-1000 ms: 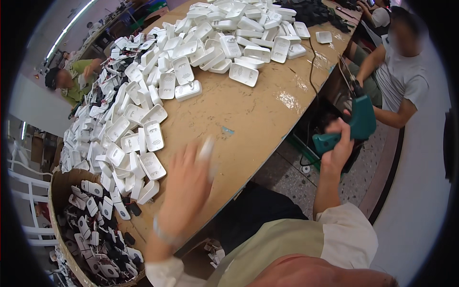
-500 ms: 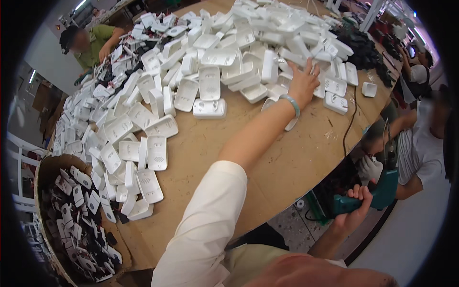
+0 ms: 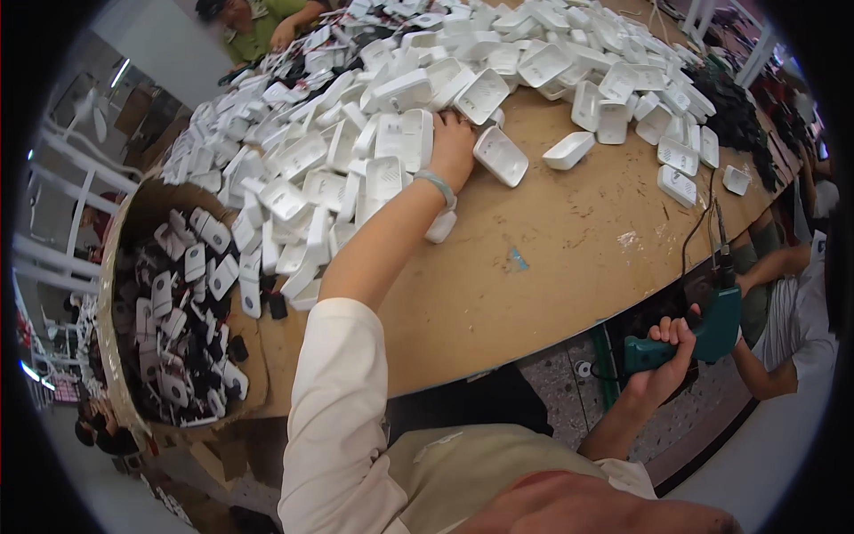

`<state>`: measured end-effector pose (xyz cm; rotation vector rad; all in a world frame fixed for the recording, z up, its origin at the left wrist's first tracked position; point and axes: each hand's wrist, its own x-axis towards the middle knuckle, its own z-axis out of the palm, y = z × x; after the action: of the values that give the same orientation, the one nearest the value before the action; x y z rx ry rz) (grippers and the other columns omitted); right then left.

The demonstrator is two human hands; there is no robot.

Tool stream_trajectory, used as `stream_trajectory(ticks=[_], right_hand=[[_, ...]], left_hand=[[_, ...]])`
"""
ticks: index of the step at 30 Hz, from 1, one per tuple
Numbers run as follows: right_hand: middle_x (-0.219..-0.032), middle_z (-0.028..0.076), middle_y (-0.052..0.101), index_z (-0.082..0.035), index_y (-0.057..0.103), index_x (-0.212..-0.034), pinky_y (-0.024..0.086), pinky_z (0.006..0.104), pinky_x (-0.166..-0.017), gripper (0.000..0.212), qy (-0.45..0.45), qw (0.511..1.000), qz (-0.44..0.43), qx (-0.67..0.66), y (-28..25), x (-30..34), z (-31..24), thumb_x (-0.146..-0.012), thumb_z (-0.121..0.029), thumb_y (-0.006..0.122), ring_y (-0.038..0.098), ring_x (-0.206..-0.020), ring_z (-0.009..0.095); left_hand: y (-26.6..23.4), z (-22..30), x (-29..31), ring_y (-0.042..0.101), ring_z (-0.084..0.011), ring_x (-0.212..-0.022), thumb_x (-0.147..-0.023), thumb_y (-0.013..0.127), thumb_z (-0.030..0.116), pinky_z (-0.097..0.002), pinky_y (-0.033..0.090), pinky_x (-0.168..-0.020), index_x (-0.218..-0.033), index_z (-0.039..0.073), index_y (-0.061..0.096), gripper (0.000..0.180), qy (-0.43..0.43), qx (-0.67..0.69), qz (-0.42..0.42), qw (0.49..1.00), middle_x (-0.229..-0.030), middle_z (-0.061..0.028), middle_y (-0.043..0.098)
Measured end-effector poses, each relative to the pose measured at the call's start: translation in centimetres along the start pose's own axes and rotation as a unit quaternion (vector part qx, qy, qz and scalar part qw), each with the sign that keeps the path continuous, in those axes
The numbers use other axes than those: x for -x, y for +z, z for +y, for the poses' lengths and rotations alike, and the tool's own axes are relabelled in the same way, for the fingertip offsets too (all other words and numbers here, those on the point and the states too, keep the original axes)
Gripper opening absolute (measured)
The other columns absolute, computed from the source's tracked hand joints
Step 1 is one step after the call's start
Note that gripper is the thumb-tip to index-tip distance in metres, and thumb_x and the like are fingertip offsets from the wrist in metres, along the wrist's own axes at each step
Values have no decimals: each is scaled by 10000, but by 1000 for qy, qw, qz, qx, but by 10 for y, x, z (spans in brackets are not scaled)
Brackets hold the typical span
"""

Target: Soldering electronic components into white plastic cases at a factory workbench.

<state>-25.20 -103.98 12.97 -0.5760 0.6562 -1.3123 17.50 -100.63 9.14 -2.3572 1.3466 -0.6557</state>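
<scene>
My left hand (image 3: 452,149) rests at the near edge of a big heap of white plastic housing shells (image 3: 405,138). Its palm side bears on the shells to its left; the fingers look extended, though their tips are partly hidden. Just right of it lies a loose shell (image 3: 501,157), with another loose shell (image 3: 569,150) farther right. Low on the right, off the table's edge, my right hand (image 3: 663,360) is wrapped around the handle of a green electric screwdriver (image 3: 712,329), whose bit end points up.
A cardboard box (image 3: 120,240) at the left holds white covers with dark parts. Dark pieces (image 3: 734,116) lie piled at the far right of the brown tabletop (image 3: 498,303). A black cord (image 3: 698,222) hangs over its edge. Co-workers sit at the far left and right.
My left hand has swept leftward across the table, and shells near it have shifted left. The view has turned leftward. My right hand keeps hold of the screwdriver.
</scene>
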Motion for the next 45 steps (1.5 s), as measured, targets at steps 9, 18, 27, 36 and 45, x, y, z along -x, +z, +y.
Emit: stream_trajectory(ticks=[9,18,27,36,45], right_hand=[[-783,-7,365,-18,551,-1062,404,267,-695,86,54,995,-87,15,29,61,7,-996,-73,559,403,-748,112],[-782,-11,372,-25,501,-1293,409,260,-709,305,115,970,-213,34,38,88,23,-993,-63,538,399,-741,103],[-786,-8,383,7,503,-1310,389,261,-695,343,151,954,-247,79,60,103,33,-979,-52,569,394,-739,99],[-784,-7,392,-3,503,-1286,391,260,-689,315,157,956,-217,120,45,111,28,-980,-50,560,406,-727,99],[-785,2,436,6,511,-1271,391,261,-671,349,126,956,-217,152,59,122,16,-930,-34,575,415,-718,90]], left_hand=[[-2,-90,81,638,-273,-1100,-863,635,189,-448,445,-972,-960,90,785,205,-25,121,-19,992,-1088,-119,712],[-153,-101,277,627,-343,-982,-702,686,67,-481,501,-822,-876,45,635,183,-147,339,236,899,-979,-160,652],[-27,-190,414,476,-493,-1226,-860,724,188,-541,410,-1038,-1128,-115,531,449,-480,250,-31,840,-1262,-328,538],[-59,-160,426,731,-254,-892,-1042,408,34,-355,615,-765,-1305,-22,475,278,-480,722,142,479,-1130,-174,671],[-122,-111,393,468,-453,-1188,-799,674,46,-569,352,-1059,-1383,-101,444,645,-491,93,153,852,-1304,-297,504]])
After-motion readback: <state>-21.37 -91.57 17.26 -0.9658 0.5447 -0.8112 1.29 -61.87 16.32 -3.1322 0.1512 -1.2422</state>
